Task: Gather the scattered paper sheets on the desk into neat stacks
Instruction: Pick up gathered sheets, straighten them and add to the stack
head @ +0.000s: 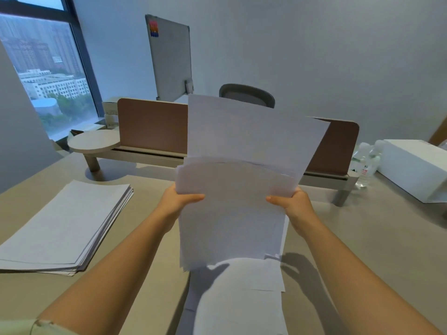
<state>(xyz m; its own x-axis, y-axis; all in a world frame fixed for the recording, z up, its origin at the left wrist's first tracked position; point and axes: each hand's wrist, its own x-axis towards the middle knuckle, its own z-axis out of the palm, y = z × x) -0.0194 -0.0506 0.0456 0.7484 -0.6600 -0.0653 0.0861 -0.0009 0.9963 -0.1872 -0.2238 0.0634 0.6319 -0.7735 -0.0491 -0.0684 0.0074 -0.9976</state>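
— Loose sheets [238,298] lie flat on the desk [150,274] just under the two forearms, nearest to us. What do the hands hold?

— Both hands grip one uneven bundle of sheets [232,213], upright above the desk. The left hand [180,200] pinches its left edge, thumb in front; the right hand [287,201] pinches the right edge in the same way. Both grips are narrow, closed on the paper.

— How will this bundle behave?

— I think it is light and very flexible. The top sheets above the grip lean out of line, and smooth paper slides easily. Holding both side edges near the middle, as now, seems good for tapping the lower edge on the desk.

— And further from the grip?

— To the left of it, well apart, a finished stack [65,226] rests on the desk. Beyond the bundle stands a brown divider [152,124], then a chair [246,94] and a whiteboard [169,56]. To the far right are water bottles [366,163] and a white box [416,168]; to the far left, a window [46,68].
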